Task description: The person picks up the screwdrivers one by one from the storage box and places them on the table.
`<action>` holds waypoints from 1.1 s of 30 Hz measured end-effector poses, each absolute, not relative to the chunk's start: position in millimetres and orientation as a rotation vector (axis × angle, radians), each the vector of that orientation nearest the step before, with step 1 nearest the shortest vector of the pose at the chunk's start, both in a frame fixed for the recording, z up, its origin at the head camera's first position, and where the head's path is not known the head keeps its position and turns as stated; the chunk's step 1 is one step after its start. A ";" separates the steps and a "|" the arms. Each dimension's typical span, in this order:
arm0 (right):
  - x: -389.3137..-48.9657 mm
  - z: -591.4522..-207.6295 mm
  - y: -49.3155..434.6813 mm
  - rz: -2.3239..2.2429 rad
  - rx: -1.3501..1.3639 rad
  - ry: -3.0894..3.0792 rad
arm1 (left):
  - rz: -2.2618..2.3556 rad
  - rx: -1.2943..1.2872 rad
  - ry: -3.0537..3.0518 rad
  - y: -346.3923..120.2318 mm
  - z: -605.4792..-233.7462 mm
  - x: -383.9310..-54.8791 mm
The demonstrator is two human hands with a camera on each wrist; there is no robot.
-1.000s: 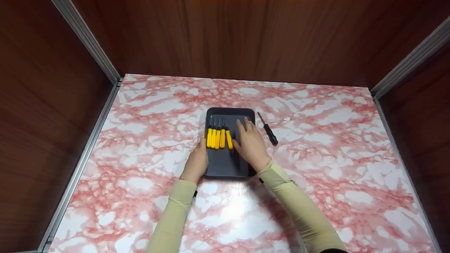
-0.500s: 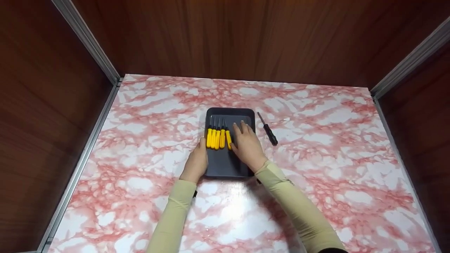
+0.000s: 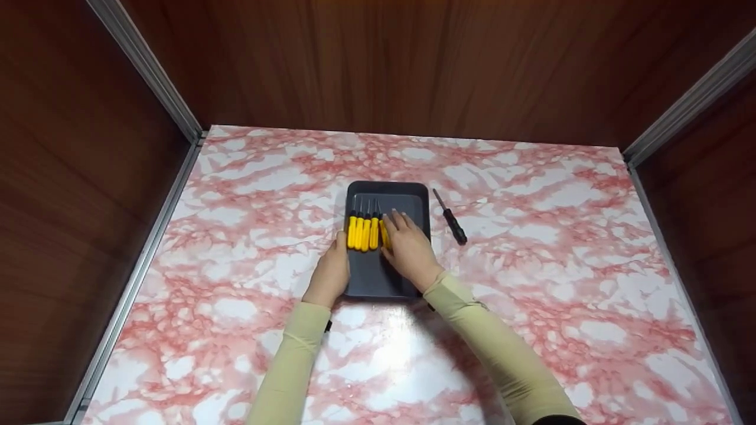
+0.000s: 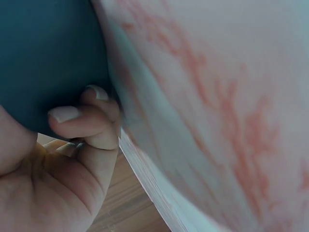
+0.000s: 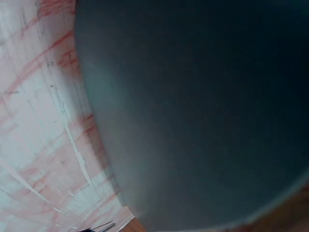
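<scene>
My left hand point(image 3: 331, 271) grips the left side of a dark grey tray point(image 3: 378, 283), its thumb along the rim. In the left wrist view, fingers point(image 4: 79, 121) curl against the tray's underside point(image 4: 48, 48). Inside the tray lie several small screwdrivers with yellow handles point(image 3: 362, 233), side by side, shafts pointing away. Over the tray's right half, my right hand point(image 3: 411, 251) reaches with extended fingers to the rightmost yellow screwdriver point(image 3: 386, 234) and partly covers it. Only tray surface point(image 5: 183, 121) and table show in the right wrist view.
Just right of the tray, a black-handled screwdriver point(image 3: 455, 226) lies on the red-and-white marbled table point(image 3: 561, 236). Dark wood panels point(image 3: 401, 71) with metal rails point(image 3: 147, 65) enclose the back and both sides.
My right hand has moved left and slightly toward me, from the tray's right side onto the rightmost yellow screwdriver. My left hand and the tray have stayed in place.
</scene>
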State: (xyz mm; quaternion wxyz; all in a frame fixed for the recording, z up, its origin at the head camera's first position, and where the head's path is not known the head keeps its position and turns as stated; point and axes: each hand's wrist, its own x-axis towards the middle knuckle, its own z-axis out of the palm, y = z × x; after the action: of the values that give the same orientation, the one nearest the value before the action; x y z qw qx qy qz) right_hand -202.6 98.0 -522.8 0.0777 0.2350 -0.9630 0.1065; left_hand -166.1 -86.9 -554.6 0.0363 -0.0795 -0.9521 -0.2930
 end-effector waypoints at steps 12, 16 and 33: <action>-197.9 -529.1 94.9 0.261 0.845 -2.904 | -0.904 -0.238 -2.933 -86.4 -553.0 -166.2; -196.8 -531.5 94.3 0.251 0.840 -2.922 | -0.893 -0.232 -2.932 -86.1 -553.6 -166.2; -196.6 -534.5 95.1 0.266 0.843 -2.864 | -0.859 -0.239 -2.929 -86.1 -554.6 -166.3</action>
State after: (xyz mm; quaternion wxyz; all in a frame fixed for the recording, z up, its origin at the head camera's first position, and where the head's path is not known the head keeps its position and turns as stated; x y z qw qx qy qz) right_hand -196.6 95.1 -534.5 0.0722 0.2805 -0.9530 0.0885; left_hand -166.3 -86.1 -554.6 0.0402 -0.0779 -0.9559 -0.2803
